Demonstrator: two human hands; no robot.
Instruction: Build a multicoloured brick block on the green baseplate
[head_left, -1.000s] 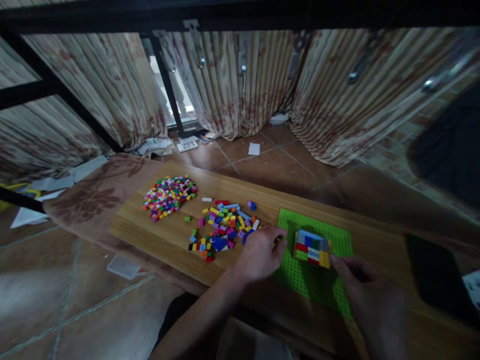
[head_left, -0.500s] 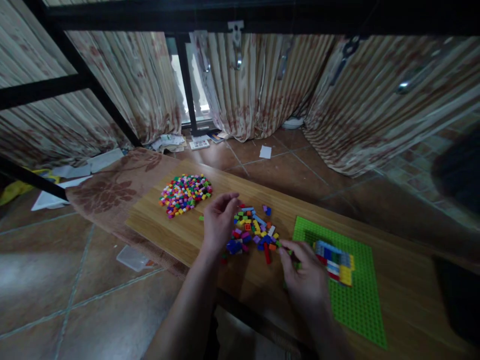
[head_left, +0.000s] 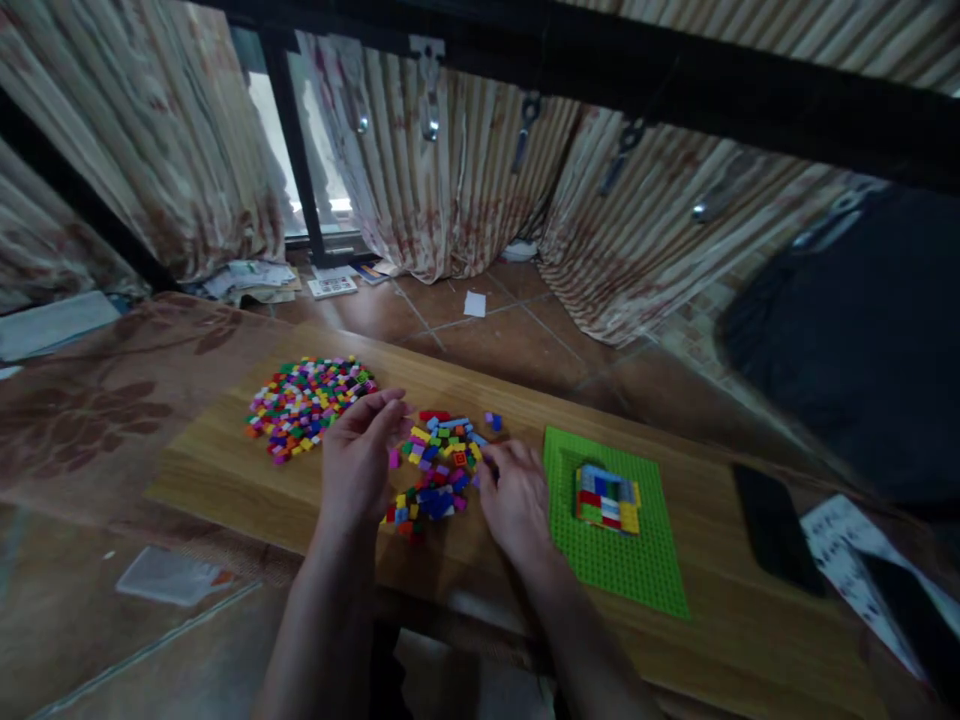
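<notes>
My left hand (head_left: pixel 358 455) hovers between two heaps of toy building bricks, thumb and fingers drawn together; whatever they hold, if anything, is not visible. My right hand (head_left: pixel 517 495) reaches into the right edge of the nearer, looser brick pile (head_left: pixel 433 490); its fingers are closed and the tips are partly hidden. To its right lies a green baseplate (head_left: pixel 615 575). On that plate sits a low block build (head_left: pixel 607 498) of blue, red, white and yellow bricks. Further left is a dense heap of small multicoloured bricks (head_left: pixel 304 405).
Everything rests on a long wooden board (head_left: pixel 232 490) over a patterned cloth (head_left: pixel 90 400). A black flat object (head_left: pixel 776 525) and a printed sheet (head_left: pixel 844 540) lie at the right. A clear plastic container (head_left: pixel 169 575) is on the floor. A dark bar (head_left: pixel 480 65) crosses above.
The view has swung right, bringing the printed sheet into sight. My right hand has moved left, away from the baseplate and into the loose pile. My left hand stays beside the pile.
</notes>
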